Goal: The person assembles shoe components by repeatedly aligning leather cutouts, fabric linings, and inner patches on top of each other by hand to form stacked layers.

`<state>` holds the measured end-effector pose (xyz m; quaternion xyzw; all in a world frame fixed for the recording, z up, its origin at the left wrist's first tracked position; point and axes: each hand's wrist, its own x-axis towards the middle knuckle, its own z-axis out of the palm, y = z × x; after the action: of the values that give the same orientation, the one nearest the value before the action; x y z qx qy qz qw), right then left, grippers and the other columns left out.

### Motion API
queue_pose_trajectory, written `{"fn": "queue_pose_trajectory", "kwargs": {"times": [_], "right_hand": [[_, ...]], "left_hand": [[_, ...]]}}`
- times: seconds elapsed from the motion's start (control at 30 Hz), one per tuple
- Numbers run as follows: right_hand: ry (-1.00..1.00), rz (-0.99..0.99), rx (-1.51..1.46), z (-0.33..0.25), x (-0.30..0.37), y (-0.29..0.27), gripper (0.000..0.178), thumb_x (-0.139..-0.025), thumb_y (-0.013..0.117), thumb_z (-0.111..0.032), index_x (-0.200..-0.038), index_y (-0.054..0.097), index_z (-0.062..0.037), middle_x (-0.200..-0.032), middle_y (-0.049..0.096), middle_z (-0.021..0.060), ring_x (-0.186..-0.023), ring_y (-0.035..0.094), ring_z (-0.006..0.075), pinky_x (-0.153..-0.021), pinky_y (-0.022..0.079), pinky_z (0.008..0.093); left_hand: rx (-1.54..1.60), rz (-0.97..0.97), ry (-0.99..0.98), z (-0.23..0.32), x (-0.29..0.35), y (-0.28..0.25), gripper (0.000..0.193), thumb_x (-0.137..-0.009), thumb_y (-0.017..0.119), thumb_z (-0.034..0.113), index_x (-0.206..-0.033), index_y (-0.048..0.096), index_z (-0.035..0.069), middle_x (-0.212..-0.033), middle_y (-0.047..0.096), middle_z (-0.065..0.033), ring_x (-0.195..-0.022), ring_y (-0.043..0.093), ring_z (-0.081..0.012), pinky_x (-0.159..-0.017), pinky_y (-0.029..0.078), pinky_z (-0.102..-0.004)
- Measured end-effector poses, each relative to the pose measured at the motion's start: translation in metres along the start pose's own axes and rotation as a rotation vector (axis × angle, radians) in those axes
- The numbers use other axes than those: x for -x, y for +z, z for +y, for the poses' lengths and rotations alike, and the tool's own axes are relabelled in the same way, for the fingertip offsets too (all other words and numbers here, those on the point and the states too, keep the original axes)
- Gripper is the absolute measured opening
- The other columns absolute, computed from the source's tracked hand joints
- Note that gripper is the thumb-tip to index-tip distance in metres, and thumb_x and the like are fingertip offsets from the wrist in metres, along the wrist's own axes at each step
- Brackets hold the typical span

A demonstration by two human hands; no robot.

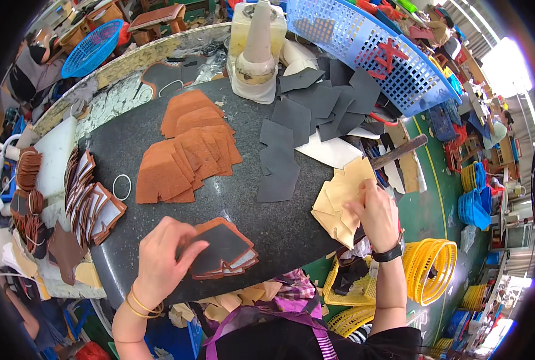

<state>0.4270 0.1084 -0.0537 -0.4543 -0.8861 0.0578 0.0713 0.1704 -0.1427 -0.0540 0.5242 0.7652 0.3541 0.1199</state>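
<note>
My left hand [162,255], with two thin bangles at its wrist, hovers over the left edge of a small stack. Its fingers are bent, the thumb stands apart, and nothing shows between them. A black cut piece [222,249] tops that stack, over reddish-brown leather pieces with pale patches. My right hand [380,213], with a dark watch, is at a fanned pile of cream-coloured cut pieces [333,201] by the slab's right edge. Its thumb and fingers pinch a cream piece at the pile's right side.
On the dark stone slab [219,198] lie orange-brown leather pieces [186,153], black pieces [285,150], and brown-edged pieces [96,201] at left. A white cone spool [258,48] stands behind. A hammer handle [399,151] juts out at right. A blue basket [363,45] sits at the back.
</note>
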Motion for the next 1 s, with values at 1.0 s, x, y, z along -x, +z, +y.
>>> {"fn": "queue_pose_trajectory", "kwargs": {"times": [1.0], "right_hand": [[-1.138, -0.094, -0.857, -0.131, 0.032, 0.007, 0.036, -0.063, 0.076, -0.006, -0.098, 0.072, -0.0047, -0.107, 0.062, 0.0101, -0.095, 0.061, 0.0266, -0.075, 0.053, 0.0363]], "left_hand": [[1.768, -0.596, -0.473, 0.029, 0.047, 0.029, 0.019, -0.100, 0.052, 0.023, -0.091, 0.053, 0.007, -0.073, 0.045, 0.0039, -0.060, 0.037, -0.0050, -0.054, 0.031, -0.0225]]}}
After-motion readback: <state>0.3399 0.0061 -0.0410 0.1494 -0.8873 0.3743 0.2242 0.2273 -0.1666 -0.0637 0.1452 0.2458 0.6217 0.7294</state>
